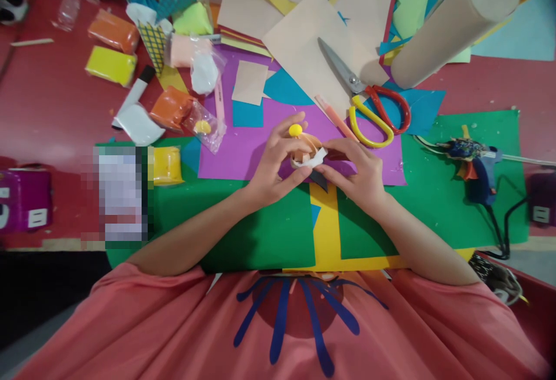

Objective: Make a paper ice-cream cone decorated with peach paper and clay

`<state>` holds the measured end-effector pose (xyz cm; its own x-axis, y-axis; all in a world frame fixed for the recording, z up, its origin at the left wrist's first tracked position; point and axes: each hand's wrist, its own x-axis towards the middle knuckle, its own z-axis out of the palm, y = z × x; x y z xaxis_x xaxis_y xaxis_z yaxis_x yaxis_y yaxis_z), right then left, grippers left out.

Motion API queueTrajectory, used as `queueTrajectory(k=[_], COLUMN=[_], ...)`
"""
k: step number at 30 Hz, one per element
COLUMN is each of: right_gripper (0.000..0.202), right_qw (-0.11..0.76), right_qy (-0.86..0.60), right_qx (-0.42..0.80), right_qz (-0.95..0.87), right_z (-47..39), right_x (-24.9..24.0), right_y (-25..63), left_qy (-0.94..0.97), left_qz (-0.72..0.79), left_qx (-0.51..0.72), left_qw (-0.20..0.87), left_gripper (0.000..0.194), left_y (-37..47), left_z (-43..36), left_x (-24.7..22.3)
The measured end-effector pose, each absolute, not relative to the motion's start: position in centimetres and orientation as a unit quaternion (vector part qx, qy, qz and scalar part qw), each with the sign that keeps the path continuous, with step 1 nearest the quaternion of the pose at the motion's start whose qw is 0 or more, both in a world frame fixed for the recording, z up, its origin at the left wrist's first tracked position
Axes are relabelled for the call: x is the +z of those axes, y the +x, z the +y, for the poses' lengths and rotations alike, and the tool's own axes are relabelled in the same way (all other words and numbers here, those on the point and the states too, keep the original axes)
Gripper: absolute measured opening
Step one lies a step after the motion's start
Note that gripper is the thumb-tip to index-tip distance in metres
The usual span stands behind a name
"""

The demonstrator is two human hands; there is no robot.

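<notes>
Between my two hands is a small craft piece (309,157), with a tan paper part and a white strip curving round its front. A yellow ball (295,130) shows at its top left, by the fingers of my left hand (275,163). That hand is closed round the left side, thumb against the white strip. From the right, my right hand (358,165) pinches the strip's free end between thumb and fingers. A dark pointed scrap (319,179) shows just below the piece; whether it is attached, I cannot tell. Purple paper (243,157) lies beneath the hands.
Scissors (356,83) with red and yellow handles lie beyond my right hand, beside a pink pen (334,116). A glue gun (475,165) rests right on green paper (434,218). A cardboard tube (452,26), clay packets (112,65) and paper cones (152,35) stand farther off.
</notes>
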<state>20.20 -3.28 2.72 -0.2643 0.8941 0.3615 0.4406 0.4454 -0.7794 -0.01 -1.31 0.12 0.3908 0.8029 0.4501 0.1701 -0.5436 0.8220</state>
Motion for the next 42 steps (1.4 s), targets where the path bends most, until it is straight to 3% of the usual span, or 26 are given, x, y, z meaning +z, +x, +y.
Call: queueTrajectory(k=[6,10,18,36,42], right_gripper=[0.026,0.026,0.021,0.014,0.009], right_qw=[0.381,0.382,0.384,0.41,0.428], right_qy=[-0.448,-0.443,-0.414,-0.414,-0.434], right_qx=[0.188,0.182,0.264,0.26,0.323], right_qz=[-0.786,-0.791,-0.782,-0.77,-0.723], right_z=[-3.3,-3.4,-3.5,-3.7,-3.7], right_x=[2.6,2.5,2.0,2.2,2.6], right_y=[20.2,20.1,19.6,19.3,19.0], left_qy=[0.774,0.765,0.74,0.732,0.738], left_qz=[0.367,0.359,0.375,0.379,0.369], left_qx=[0.388,0.404,0.408,0.405,0.414], left_qw=[0.341,0.349,0.38,0.395,0.384], left_gripper=[0.039,0.035,0.037,0.032,0.031], left_y=[-0.4,-0.3,-0.1,-0.2,0.0], left_z=[-1.2,-1.3,-1.3,-1.4,-1.6], left_x=[0.3,0.3,0.3,0.3,0.3])
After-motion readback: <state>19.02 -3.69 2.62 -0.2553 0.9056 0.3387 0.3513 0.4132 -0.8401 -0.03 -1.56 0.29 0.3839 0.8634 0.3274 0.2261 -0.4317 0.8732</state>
